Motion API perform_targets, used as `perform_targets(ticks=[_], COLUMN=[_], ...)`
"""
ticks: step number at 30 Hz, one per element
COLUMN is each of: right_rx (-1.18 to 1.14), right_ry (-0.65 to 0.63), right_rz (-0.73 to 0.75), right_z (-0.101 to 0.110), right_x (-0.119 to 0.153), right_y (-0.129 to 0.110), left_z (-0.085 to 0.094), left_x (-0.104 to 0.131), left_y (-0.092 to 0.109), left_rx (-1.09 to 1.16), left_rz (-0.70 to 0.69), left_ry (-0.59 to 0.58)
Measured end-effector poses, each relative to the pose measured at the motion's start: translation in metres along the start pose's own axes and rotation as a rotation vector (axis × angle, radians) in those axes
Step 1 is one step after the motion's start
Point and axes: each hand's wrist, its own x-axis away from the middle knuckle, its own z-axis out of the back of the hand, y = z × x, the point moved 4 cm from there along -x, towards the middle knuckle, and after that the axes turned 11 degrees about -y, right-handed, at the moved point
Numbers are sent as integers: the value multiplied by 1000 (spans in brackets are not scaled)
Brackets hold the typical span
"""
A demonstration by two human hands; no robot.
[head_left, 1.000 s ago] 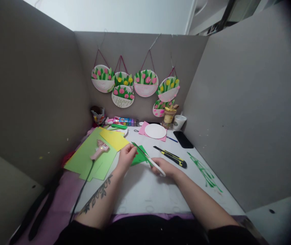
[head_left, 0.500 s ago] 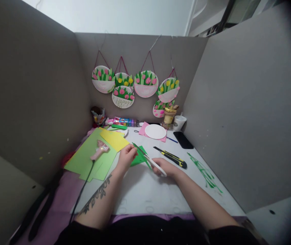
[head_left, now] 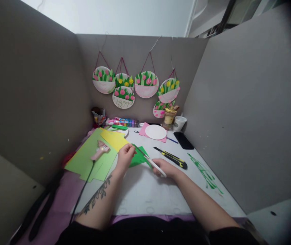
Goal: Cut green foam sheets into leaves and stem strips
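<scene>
My left hand (head_left: 126, 155) is closed in a pinch at the far end of a thin green paper strip, most of it hidden by fingers and blades. White-handled scissors (head_left: 157, 166) are gripped in my right hand (head_left: 165, 166), their dark blades pointing up and left toward my left fingertips. The blades lie along the strip; whether they are fully closed is hard to see. Beneath the scissors, a dark green paper sheet (head_left: 137, 159) shows between my hands.
Light green sheets (head_left: 81, 159), yellow paper (head_left: 113, 139) and a pink glue gun (head_left: 101, 151) lie left. A utility knife (head_left: 173, 159), black phone (head_left: 183, 140) and green paper strips (head_left: 206, 175) lie right. Behind are a white plate (head_left: 156, 132) and a cup (head_left: 179, 123).
My left hand has shifted slightly left. The green strip by the scissors shows less than before, and the blades look closer together. My right hand has barely moved.
</scene>
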Motion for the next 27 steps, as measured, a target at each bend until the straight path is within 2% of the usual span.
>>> perform_targets(ticks=[10, 18, 27], right_rx=[38, -34, -5], right_ry=[-8, -23, -25], right_rz=[-1, -8, 15], right_z=[-2, -2, 2], right_x=[2, -1, -2], right_y=[-10, 1, 8], left_z=[-2, -1, -2], left_x=[-1, -1, -1], left_y=[-2, -1, 2], left_rx=[-45, -51, -8], left_rz=[-14, -7, 17], left_ry=[-48, -58, -81])
